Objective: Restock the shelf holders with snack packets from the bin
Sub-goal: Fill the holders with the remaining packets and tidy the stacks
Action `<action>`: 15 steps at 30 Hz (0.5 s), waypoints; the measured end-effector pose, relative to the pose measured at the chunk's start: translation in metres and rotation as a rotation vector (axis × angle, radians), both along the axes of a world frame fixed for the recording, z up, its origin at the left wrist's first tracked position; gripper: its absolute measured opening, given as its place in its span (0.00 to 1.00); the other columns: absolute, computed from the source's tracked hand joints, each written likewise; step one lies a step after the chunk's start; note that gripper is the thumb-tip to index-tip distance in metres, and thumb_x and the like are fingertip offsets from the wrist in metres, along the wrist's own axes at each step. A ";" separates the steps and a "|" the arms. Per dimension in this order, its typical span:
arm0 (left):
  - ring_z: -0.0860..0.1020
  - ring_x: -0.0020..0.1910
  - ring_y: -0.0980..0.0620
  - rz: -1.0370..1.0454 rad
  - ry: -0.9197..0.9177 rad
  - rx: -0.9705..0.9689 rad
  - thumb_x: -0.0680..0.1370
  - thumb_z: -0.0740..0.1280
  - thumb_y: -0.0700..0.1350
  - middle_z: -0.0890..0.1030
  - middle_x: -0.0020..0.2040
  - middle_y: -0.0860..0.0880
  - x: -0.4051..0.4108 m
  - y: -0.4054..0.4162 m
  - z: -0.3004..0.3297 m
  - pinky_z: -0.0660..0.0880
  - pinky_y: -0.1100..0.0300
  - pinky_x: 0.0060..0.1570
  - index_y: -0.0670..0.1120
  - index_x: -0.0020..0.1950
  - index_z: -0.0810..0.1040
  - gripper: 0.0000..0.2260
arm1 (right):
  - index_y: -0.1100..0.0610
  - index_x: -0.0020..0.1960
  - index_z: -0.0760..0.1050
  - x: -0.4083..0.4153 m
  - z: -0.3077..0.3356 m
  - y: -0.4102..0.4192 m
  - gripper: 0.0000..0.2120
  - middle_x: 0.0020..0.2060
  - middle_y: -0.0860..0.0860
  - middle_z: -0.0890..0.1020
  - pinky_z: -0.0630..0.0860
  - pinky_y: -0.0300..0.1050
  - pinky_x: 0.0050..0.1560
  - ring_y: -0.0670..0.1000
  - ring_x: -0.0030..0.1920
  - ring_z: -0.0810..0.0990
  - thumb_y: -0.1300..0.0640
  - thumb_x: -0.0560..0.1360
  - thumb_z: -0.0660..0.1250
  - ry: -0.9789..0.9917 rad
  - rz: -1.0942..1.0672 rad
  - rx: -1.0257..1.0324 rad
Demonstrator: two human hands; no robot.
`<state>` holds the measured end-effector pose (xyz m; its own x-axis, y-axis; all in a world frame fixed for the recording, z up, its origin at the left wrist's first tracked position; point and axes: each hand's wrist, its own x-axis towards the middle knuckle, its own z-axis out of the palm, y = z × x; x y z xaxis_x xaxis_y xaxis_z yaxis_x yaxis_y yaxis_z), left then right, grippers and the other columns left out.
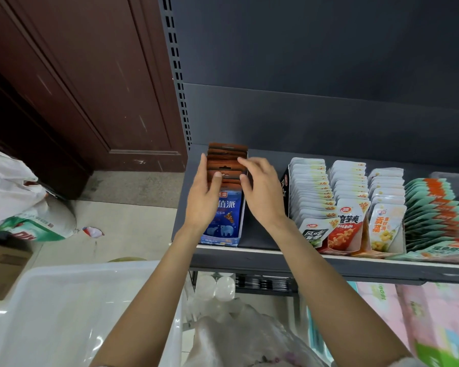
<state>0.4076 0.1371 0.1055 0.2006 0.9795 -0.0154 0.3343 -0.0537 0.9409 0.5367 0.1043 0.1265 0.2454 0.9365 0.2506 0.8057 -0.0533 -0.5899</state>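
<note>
Both hands are squaring up brown snack packets [227, 161] in the blue holder [224, 221] at the shelf's [262, 256] left end: left hand [205, 197] and right hand [260, 192] flank the row, fingers loosely spread, touching it. Next, probably more packets from the white bin [64, 300] below. Dark shelving stands beside a brown door [77, 88].

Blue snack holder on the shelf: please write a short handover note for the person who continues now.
Left hand and right hand: fingers rest on the brown-topped snack packets, one hand on each side of the row, straightening it.
Packets stand in the blue cardboard holder at the left end of the dark metal shelf; it looks full.
White translucent plastic bin below appears empty.
Left: release the row, check the other holders.
</note>
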 end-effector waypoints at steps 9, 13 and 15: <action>0.62 0.72 0.54 0.100 0.201 0.291 0.82 0.58 0.49 0.66 0.73 0.49 0.001 0.023 0.005 0.60 0.61 0.69 0.47 0.74 0.64 0.20 | 0.58 0.66 0.73 0.003 0.009 0.014 0.17 0.60 0.54 0.76 0.74 0.47 0.57 0.53 0.59 0.75 0.63 0.78 0.62 0.049 -0.052 0.123; 0.68 0.67 0.50 -0.087 0.440 0.552 0.81 0.60 0.44 0.73 0.68 0.48 -0.007 0.038 0.006 0.64 0.55 0.67 0.44 0.69 0.71 0.17 | 0.55 0.62 0.76 0.010 0.030 0.043 0.14 0.57 0.52 0.78 0.73 0.44 0.52 0.53 0.58 0.75 0.62 0.78 0.62 -0.144 0.025 0.073; 0.70 0.65 0.47 -0.142 0.529 0.586 0.81 0.59 0.46 0.74 0.66 0.46 -0.008 0.039 0.006 0.67 0.51 0.66 0.42 0.69 0.72 0.17 | 0.54 0.59 0.78 0.014 0.034 0.052 0.11 0.53 0.51 0.80 0.74 0.46 0.50 0.53 0.55 0.77 0.60 0.78 0.63 -0.269 0.071 0.004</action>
